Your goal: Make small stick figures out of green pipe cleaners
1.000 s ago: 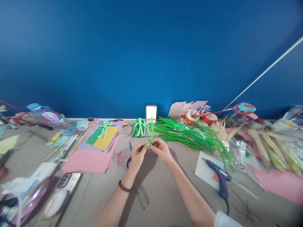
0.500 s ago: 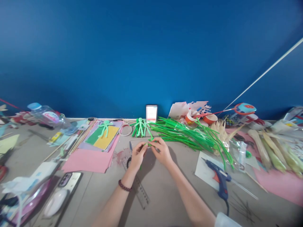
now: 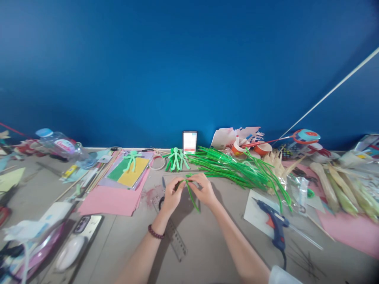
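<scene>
Between my two hands is a green pipe cleaner (image 3: 192, 197), one end of it hanging down toward the table. My left hand (image 3: 173, 193) pinches it from the left, with a beaded bracelet on that wrist. From the right, my right hand (image 3: 204, 191) grips the same pipe cleaner with its fingertips close to the left ones. Just behind the hands stand light green pipe-cleaner figures (image 3: 177, 159). A bundle of green pipe cleaners (image 3: 233, 169) lies behind and to the right. Scissors (image 3: 161, 202) and a clear ruler (image 3: 177, 240) lie partly under my left hand and forearm.
To the left are pink paper sheets (image 3: 109, 202), a plastic bottle (image 3: 60, 144), and a phone (image 3: 84, 230) with a white mouse (image 3: 71, 253) beside it. A blue glue gun (image 3: 276, 225) lies at right near corn husks (image 3: 340, 189). A small screen (image 3: 190, 141) leans against the blue wall.
A strand of the pipe cleaner now swings down to the right below my fingers; before, an end stuck up behind them. My hands stay in nearly the same place.
</scene>
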Demonstrator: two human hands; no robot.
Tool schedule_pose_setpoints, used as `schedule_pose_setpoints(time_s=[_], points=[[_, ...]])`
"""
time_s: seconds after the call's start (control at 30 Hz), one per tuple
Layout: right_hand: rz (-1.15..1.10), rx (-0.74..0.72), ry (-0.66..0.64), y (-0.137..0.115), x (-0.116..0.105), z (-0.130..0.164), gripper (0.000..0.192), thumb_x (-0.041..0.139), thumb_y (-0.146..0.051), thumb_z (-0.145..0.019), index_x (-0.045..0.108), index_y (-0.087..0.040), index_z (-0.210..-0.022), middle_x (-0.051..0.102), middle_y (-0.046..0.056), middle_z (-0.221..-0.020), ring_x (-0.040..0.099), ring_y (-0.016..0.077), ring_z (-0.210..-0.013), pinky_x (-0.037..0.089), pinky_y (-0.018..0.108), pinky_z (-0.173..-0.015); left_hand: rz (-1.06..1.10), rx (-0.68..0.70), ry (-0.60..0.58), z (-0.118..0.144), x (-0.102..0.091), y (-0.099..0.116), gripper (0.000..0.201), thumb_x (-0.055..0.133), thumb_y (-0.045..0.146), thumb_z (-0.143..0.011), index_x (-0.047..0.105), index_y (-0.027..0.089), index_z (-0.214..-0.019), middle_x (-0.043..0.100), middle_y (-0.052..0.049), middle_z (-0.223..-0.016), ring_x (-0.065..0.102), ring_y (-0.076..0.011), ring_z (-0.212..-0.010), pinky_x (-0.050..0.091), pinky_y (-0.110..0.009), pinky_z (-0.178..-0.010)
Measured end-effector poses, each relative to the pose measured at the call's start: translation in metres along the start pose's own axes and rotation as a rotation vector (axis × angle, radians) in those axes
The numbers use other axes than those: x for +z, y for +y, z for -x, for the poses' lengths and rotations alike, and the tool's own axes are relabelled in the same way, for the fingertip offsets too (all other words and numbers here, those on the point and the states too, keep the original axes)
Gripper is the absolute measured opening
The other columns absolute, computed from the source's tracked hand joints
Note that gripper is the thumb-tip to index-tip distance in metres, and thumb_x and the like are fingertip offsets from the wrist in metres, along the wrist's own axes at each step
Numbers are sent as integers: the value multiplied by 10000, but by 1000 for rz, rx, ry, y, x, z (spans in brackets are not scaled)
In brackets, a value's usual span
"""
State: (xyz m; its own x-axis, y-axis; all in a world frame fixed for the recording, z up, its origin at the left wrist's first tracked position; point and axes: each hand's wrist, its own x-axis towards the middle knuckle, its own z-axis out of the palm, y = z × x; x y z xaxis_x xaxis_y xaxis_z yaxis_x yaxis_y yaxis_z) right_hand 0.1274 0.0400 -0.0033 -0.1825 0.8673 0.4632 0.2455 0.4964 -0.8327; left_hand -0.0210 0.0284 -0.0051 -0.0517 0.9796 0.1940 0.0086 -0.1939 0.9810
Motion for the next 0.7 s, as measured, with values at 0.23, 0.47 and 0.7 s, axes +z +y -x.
schedule_pose_setpoints(time_s=[0.23, 0.47, 0.7], points=[[17, 10, 25, -1, 0, -1, 96, 581, -172, -744, 627, -226, -809, 612, 38, -779, 564, 191, -782, 450, 333, -732, -241, 211, -6, 5, 1, 4, 120, 561, 284, -801, 649, 205, -776, 603, -63, -766, 535, -189, -741, 415, -297, -723], [174, -96, 72, -19, -4, -5, 111, 527, -138, -771, 603, -220, -768, 625, 53, -806, 584, 187, -803, 461, 316, -736, -331, 311, 138, 12, 5, 14, 92, 580, 258, -790, 661, 215, -786, 600, -60, -767, 558, -179, -738, 427, -281, -725], [443, -308, 220, -33, 0, -14, 192, 514, -116, -800, 583, -206, -644, 633, 43, -730, 579, 150, -697, 458, 267, -653, -298, 277, 135, 4, 14, 35, 145, 537, 280, -831, 606, 170, -768, 551, -20, -711, 495, -134, -664, 387, -238, -613]])
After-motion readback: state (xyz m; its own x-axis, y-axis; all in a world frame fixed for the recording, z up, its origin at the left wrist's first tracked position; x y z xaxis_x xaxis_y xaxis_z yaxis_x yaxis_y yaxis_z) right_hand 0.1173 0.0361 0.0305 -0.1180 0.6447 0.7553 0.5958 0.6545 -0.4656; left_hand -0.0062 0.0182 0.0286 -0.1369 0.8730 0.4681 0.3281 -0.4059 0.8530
